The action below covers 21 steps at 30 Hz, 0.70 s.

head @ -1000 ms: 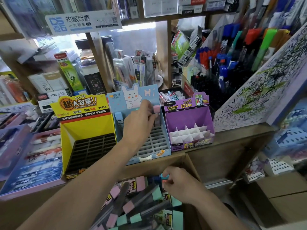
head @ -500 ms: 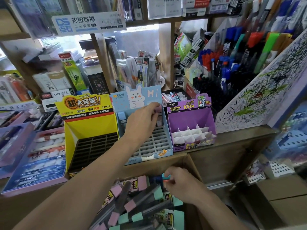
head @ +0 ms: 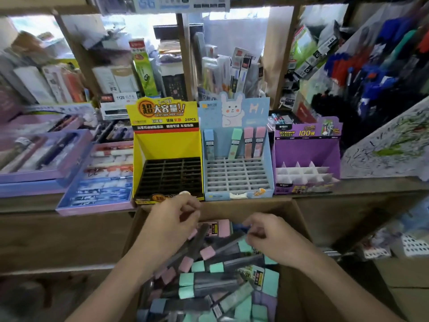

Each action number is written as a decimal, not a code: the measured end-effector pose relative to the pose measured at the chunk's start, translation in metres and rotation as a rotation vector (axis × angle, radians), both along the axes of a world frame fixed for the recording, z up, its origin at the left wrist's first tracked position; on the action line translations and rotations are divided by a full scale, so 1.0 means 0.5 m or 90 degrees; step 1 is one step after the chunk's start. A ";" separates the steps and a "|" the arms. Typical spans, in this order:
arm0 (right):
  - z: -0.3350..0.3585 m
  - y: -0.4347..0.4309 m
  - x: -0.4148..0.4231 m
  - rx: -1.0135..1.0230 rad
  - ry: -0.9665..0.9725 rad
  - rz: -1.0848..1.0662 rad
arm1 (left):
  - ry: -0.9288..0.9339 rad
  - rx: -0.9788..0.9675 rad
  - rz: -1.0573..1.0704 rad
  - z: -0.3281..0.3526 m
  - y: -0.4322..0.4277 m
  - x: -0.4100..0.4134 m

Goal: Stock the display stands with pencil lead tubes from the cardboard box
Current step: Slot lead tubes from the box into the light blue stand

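Both hands are over the cardboard box (head: pixel 222 211) of tubes (head: pixel 209 277). The right hand (head: pixel 274 238) seems to pinch a blue-capped tube (head: pixel 241 227). The left hand (head: pixel 178 219) has curled fingers, and I cannot tell whether they hold anything. Lift one tube by its cap and keep it upright for the blue stand (head: pixel 267 163).

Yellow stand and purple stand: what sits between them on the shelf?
In the head view, the blue stand with the rabbit card, holding four lead tubes in its back row.

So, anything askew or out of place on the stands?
Only slightly: in the blue stand, the green tube sits tilted while the blue tube and two pink tubes stand straight, and a gap separates blue from green.
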State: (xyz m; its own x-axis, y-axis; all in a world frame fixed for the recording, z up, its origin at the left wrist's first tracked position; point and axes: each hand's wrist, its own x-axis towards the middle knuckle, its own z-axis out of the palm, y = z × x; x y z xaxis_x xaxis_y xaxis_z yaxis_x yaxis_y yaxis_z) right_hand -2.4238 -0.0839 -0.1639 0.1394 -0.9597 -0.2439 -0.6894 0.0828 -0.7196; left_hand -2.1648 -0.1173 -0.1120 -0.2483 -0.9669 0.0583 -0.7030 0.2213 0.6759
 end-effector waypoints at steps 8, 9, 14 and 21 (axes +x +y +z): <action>0.014 -0.001 0.065 -0.004 0.142 0.256 | -0.078 0.211 -0.025 -0.081 0.063 0.074; 0.012 -0.003 0.075 -0.010 0.164 0.279 | -0.104 0.212 -0.022 -0.088 0.065 0.078; -0.006 -0.006 0.093 -0.012 0.224 0.299 | -0.168 0.205 -0.027 -0.110 0.070 0.073; -0.025 -0.008 0.091 -0.065 0.220 0.302 | -0.168 0.231 -0.023 -0.124 0.059 0.062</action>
